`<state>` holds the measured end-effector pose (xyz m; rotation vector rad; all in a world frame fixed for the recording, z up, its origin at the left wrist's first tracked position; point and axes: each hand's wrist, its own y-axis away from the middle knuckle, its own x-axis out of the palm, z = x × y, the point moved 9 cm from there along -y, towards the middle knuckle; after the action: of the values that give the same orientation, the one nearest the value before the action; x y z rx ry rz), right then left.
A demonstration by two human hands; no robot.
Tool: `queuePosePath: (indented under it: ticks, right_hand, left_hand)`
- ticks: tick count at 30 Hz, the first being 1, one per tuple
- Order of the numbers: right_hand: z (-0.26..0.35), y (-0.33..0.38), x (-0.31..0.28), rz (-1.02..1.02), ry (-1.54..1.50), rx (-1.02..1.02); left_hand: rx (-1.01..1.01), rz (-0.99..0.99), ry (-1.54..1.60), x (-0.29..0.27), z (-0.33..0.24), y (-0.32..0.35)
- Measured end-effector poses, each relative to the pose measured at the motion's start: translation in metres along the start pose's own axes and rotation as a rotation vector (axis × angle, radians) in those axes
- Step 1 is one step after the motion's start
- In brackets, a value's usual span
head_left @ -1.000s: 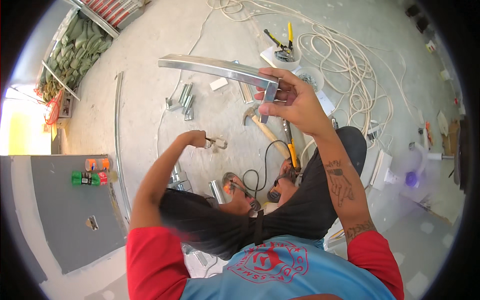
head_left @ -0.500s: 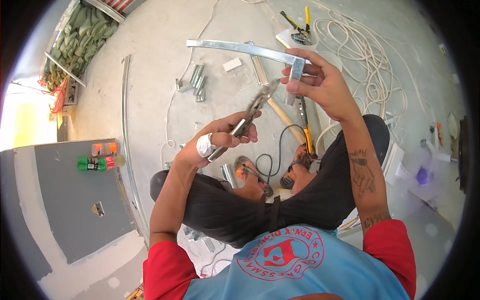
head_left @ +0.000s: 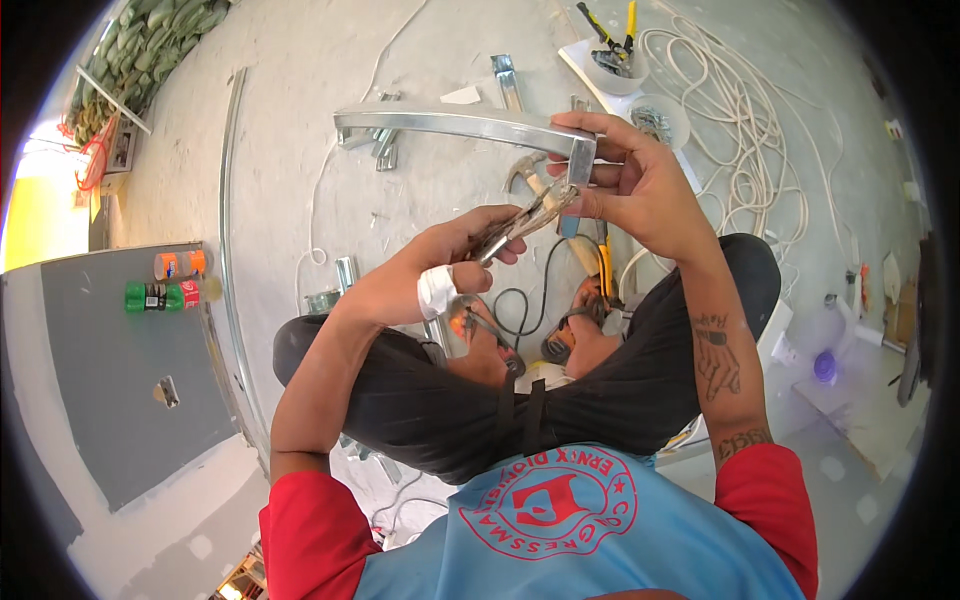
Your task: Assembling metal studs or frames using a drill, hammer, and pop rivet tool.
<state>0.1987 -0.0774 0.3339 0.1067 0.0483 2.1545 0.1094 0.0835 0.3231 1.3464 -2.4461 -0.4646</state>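
Note:
My left hand (head_left: 425, 262), with white tape round its thumb, is closed round a pair of metal pliers (head_left: 512, 232) that look like locking pliers. In my right hand (head_left: 645, 190), pinched between thumb and fingers, is a shiny metal channel (head_left: 450, 121) bent near its right end. Its long leg reaches left over the floor and the short leg points down toward me. The pliers' jaws are at the short leg, by my right thumb; whether they grip it cannot be made out. A hammer (head_left: 525, 172) lies on the floor just beyond the pliers.
Short metal channel pieces (head_left: 387, 155) lie beyond my left hand. A white bowl (head_left: 612, 76) holds yellow-and-black-handled tools, near a coil of white cable (head_left: 715, 60). At left are a long metal channel (head_left: 228, 220), a grey board (head_left: 120, 370) and bottles (head_left: 155, 296).
The pliers' jaws have come down and right to the channel's short leg. My right hand and the channel have lowered slightly in view, and the whole view has shifted.

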Motion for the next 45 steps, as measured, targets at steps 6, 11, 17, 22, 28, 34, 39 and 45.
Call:
queuePosePath:
  ticks: [6, 11, 17, 22, 28, 34, 39, 45]
  right_hand:
    - [0.0, 0.001, 0.002, 0.009, 0.012, 0.0]
    - [-0.005, 0.002, 0.005, 0.022, -0.003, 0.045]
    - [-0.006, 0.003, 0.005, 0.032, 0.033, 0.031]
    - [-0.011, 0.004, 0.009, 0.011, 0.125, 0.029]
    - [-0.012, 0.005, 0.012, -0.029, 0.119, 0.0]
    - [-0.009, 0.004, 0.013, -0.046, 0.09, -0.005]
    - [-0.011, 0.003, 0.01, -0.047, 0.148, 0.074]
    - [-0.012, 0.002, 0.012, -0.033, 0.106, 0.077]
  left_hand:
    - [-0.041, -0.039, 0.004, 0.003, 0.001, 0.001]
    - [-0.072, -0.042, 0.079, -0.002, 0.001, 0.002]
    - [-0.037, -0.015, -0.026, -0.003, 0.002, 0.003]
    - [-0.07, -0.044, -0.145, -0.001, 0.002, 0.006]
    - [-0.091, -0.059, -0.165, 0.0, -0.004, 0.01]
    - [-0.086, -0.1, -0.166, -0.004, -0.006, 0.014]
    - [-0.069, -0.178, -0.268, -0.015, -0.005, 0.015]
    - [-0.011, -0.155, -0.258, -0.013, -0.009, 0.013]
